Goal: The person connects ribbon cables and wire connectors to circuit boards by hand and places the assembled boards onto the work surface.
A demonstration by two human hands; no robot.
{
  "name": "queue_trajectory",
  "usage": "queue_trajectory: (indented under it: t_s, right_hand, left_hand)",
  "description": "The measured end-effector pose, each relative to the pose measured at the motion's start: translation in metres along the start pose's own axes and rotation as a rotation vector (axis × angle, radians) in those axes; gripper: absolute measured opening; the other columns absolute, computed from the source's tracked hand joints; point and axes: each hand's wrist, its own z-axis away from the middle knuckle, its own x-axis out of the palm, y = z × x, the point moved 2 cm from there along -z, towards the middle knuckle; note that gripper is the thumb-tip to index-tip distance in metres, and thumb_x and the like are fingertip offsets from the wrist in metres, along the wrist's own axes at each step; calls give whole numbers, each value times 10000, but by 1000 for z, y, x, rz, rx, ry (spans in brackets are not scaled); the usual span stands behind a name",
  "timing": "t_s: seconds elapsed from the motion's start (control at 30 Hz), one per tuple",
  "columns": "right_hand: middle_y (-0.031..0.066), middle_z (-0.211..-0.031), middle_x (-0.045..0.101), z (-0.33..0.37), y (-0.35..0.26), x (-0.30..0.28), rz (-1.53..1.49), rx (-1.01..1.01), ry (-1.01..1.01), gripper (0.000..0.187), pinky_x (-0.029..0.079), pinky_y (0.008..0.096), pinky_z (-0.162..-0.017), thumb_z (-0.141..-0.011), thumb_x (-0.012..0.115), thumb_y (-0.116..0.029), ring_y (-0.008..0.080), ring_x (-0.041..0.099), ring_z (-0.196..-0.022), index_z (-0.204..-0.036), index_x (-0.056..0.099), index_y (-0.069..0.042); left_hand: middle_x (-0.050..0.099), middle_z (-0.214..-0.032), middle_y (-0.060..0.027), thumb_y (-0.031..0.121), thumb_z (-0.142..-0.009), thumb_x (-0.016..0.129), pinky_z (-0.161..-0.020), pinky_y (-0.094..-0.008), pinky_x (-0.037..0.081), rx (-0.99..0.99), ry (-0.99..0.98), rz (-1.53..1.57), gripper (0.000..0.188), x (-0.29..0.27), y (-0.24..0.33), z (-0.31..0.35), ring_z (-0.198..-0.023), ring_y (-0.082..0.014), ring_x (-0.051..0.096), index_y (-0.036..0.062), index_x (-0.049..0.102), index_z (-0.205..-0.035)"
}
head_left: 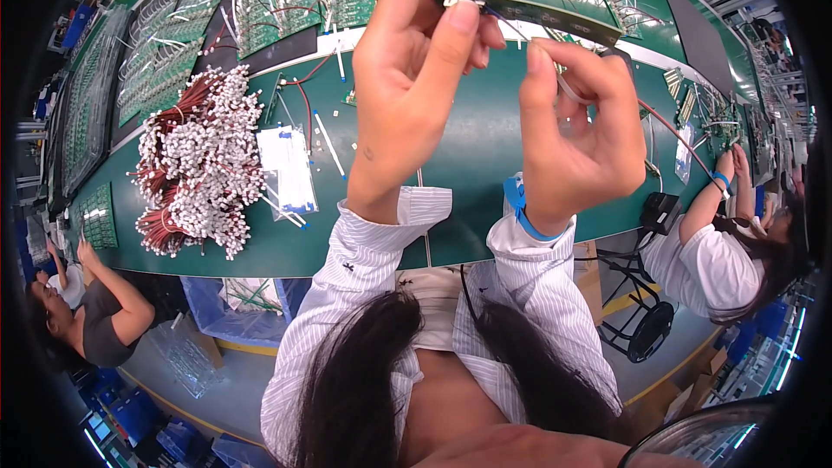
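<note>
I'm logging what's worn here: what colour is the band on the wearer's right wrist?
The wristband is blue, seen best in the head view.

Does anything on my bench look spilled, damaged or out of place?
Nothing obviously spilled or damaged. Slightly untidy: one white strip with blue ends lies slantwise on the green table, apart from the bagged white strips beside the red-and-white wire bundles.

Place: electronics assembly workshop.
Surface: my long, smooth green bench (481, 134).
Stock: rows of green circuit-board panels (277, 9) trailing white wires; tied bundles of red-brown wires with white plugs (204, 152).
In my left fingers (446, 45): a dark, narrow circuit board (559, 21).
Company: one co-worker to my left (108, 316), another to my right (715, 251).
Underfoot: grey floor (238, 381), yellow stripe (247, 347), blue plastic bins (139, 416).
</note>
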Motion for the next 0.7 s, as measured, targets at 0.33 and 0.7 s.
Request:
queue_trajectory:
  t_s: [0.33,0.7]
  right_hand:
    - [-16,-564,445,-3,1,0,34,-31,-83,135,202,183,-422,-657,653,76,44,339,-479,-761,606,3]
    - [-28,-536,440,-2,5,1,69,6,-88,200,249,235,-473,-584,686,22,83,380,-455,-737,612,-85]
  left_hand:
    - [534,-755,-58,109,-880,465,-575,-192,371,73,-3,-139,172,-3,-1,-2,-657,-79,464,-7,489,-1005]
    - [528,-785,-21,58,-852,491,-621,-191,399,44,-10,-257,116,-3,0,-1,-708,-63,506,4,506,-954]
